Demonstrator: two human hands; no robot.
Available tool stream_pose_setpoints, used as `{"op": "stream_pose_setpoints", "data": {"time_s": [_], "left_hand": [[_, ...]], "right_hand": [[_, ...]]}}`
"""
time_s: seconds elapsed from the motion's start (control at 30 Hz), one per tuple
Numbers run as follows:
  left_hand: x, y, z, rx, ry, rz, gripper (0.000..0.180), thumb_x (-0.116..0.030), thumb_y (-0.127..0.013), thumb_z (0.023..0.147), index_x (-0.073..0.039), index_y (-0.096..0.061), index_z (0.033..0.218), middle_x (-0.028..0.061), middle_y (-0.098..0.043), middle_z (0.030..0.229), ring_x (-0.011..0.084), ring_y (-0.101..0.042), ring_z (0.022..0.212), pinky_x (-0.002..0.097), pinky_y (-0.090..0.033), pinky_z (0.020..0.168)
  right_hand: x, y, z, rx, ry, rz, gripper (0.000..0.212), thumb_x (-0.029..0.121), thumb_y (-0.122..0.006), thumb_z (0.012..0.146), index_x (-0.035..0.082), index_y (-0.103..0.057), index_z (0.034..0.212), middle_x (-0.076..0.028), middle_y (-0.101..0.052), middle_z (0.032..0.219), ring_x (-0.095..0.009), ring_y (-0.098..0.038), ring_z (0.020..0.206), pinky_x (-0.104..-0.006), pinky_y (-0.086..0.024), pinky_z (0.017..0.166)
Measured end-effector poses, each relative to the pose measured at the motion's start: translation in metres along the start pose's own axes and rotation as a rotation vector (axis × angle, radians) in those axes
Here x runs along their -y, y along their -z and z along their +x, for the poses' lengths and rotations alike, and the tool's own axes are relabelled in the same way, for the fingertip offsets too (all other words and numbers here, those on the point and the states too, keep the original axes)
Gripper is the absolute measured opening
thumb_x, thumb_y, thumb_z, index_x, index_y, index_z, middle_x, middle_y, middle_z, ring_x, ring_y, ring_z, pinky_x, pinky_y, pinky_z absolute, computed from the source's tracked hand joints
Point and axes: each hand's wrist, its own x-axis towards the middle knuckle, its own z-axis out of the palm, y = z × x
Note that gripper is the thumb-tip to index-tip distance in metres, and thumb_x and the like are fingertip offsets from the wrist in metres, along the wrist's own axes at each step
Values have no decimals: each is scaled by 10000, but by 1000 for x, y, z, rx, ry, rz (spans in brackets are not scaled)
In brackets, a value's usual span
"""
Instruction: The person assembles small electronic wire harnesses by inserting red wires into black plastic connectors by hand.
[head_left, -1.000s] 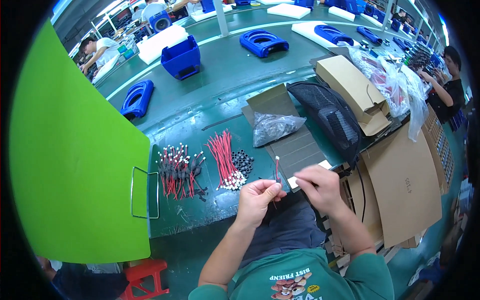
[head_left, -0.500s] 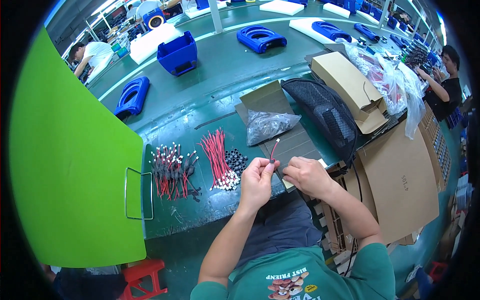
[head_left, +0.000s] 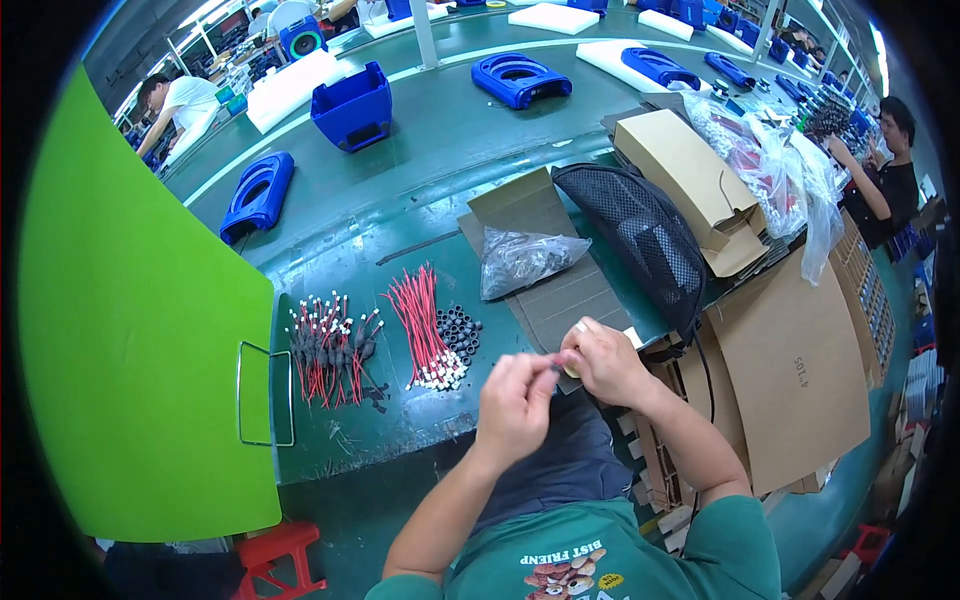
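red wire (head_left: 545,360) between raised left hand (head_left: 512,400) and right hand (head_left: 603,362)

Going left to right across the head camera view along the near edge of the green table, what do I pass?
Green panel → wire handle → finished red wire bundle → loose red wires → small black rings → left hand → right hand.
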Motion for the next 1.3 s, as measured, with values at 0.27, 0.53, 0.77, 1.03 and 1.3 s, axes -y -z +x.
{"op": "stream_pose_setpoints", "data": {"time_s": [0.27, 0.53, 0.77, 1.03, 1.3], "left_hand": [[-13, 12, -12, 334, -71, 329, 95, -86, -561, 786, -70, -558, 879, 96, -621, 754, 296, -576, 620, 374, -461, 544], [-15, 15, -5, 433, 167, 269, 109, -153, -534, 822, -52, -528, 863, 134, -621, 710, 357, -584, 663, 441, -446, 564], [-2, 14, -7, 384, 304, 48, 118, -127, -525, 853, -16, -564, 859, 73, -606, 641, 155, -584, 581, 285, -430, 527], [-19, 16, -17, 46, 380, -390, 103, -69, -558, 846, 16, -614, 858, -3, -594, 723, 8, -468, 599, 156, -371, 527], [-39, 21, -19, 90, 602, -618, 149, -83, -579, 835, 29, -619, 925, 81, -642, 750, 69, -564, 528, 188, -475, 476]], "right_hand": [[-3, 15, 14, 223, 32, -30, 112, 141, -527, 808, 30, -512, 801, -148, -529, 793, -339, -541, 742, -411, -435, 636], [5, 4, -7, -362, -466, 710, 157, 149, -510, 863, 8, -517, 794, -31, -477, 565, -102, -486, 532, -257, -391, 464], [33, -17, -26, -940, -367, 1101, 113, 173, -445, 923, 67, -446, 883, 12, -423, 628, -41, -392, 484, -170, -325, 392], [52, -11, -36, -966, -162, 971, 86, 96, -414, 911, 13, -431, 894, -47, -434, 810, -39, -406, 478, -174, -357, 399], [56, 1, -34, -832, -57, 193, 84, 95, -468, 895, 22, -461, 854, -16, -437, 778, -29, -399, 484, -158, -319, 407]]}}
